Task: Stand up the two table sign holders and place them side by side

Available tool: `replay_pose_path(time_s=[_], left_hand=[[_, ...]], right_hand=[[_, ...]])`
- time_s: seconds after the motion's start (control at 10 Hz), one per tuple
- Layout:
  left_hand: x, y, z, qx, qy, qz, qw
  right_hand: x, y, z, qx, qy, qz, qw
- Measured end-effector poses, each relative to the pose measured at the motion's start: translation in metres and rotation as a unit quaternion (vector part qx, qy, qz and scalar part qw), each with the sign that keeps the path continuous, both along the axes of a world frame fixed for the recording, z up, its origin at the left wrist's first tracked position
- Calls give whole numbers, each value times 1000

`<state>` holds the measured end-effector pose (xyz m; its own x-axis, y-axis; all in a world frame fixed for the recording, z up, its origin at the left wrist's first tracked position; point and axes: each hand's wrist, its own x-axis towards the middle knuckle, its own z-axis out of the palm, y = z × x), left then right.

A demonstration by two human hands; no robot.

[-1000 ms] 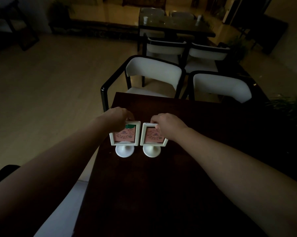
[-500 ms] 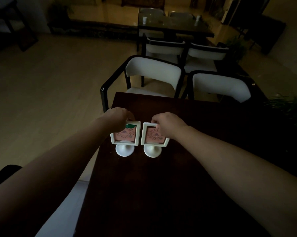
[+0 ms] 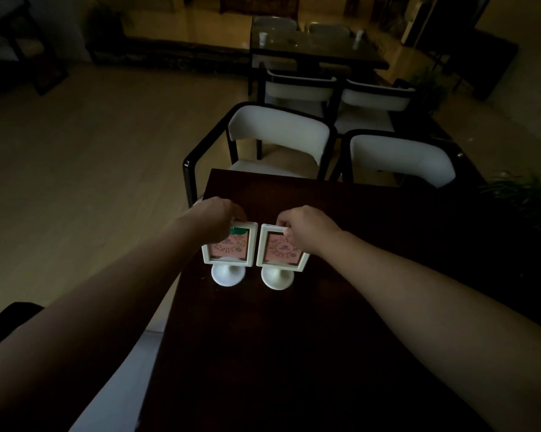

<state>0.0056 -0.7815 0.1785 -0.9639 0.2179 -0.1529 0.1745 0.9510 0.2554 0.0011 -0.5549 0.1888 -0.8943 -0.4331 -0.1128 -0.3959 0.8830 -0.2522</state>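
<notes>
Now both white sign holders stand up on the dark table (image 3: 340, 338), near its far edge. On the left of the right sign holder (image 3: 280, 252) stands the left sign holder (image 3: 230, 249), just beside it with a thin gap. The left hand (image 3: 217, 218) has its fingers closed on the top left corner of the left one. The right hand (image 3: 306, 229) pinches the top edge of the right one. Behind the table sits a white chair (image 3: 278, 135).

No text can be read; the pink inserts in both sign holders (image 3: 253, 247) (dark, patterned) stay illegible.
</notes>
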Motion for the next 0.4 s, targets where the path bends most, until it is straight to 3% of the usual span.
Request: replay_pose_path(time_s=[0.4], left_hand=[[12, 2, 2, 33, 12, 23, 999]], right_hand=[[7, 6, 5, 23, -5, 2, 1000]])
